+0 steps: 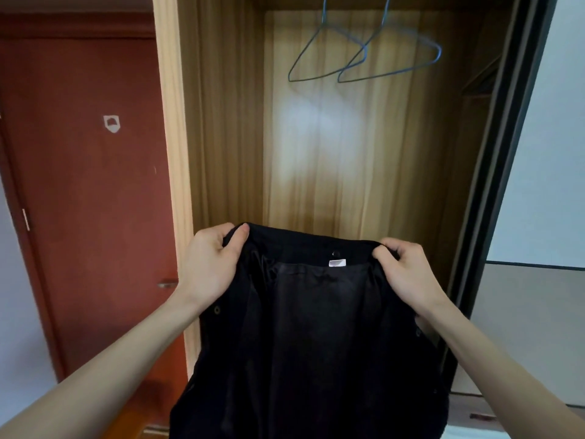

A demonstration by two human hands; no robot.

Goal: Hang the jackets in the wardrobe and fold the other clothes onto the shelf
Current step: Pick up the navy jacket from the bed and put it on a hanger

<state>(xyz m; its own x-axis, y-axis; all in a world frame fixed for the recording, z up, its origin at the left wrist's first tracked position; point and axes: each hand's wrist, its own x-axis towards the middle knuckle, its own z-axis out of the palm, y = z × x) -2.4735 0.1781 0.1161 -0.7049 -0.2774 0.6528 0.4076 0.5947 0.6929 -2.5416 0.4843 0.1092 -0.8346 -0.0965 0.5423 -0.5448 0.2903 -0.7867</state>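
A black jacket [310, 337] hangs spread open in front of me, lining toward the camera, with a small white label below its collar. My left hand [212, 264] grips the jacket's left shoulder edge and my right hand [405, 267] pinches its right shoulder edge. The jacket is held before the open wooden wardrobe [348, 153]. Two blue wire hangers [364, 58] dangle empty from the top of the wardrobe, well above the jacket. The jacket's lower part runs out of the frame.
A red-brown door [88, 185] with a handle stands to the left of the wardrobe's pale side panel [172, 122]. A dark sliding door frame [493, 185] borders the wardrobe on the right, with a grey-white panel beyond it.
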